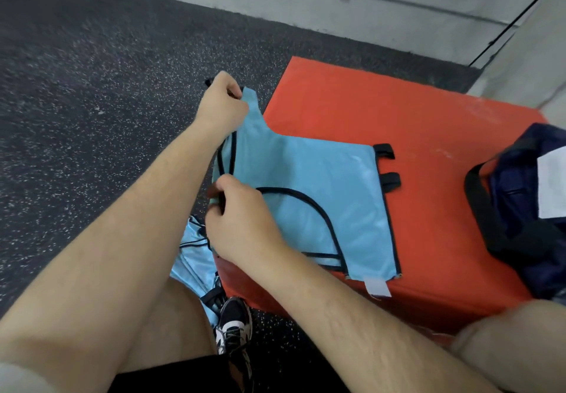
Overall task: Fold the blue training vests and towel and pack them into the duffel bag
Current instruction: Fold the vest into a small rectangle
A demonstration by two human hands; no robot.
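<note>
Orange-red padded vinyl block lies right of both hands' fingers. Navy fabric duffel bag sits on it, well right of the fingers. Light-blue nylon training vest with black trim lies mostly flat on the block. Left hand has its fingers curled, pinching the vest's far shoulder strap. Right hand pinches the near strap. Crumpled light-blue vest fabric is bunched just below the right fingers, beside the block.

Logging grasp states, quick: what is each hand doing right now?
Left hand: closed, pinching the far shoulder strap of the blue vest.
Right hand: closed, pinching the near shoulder strap of the same vest.
</note>
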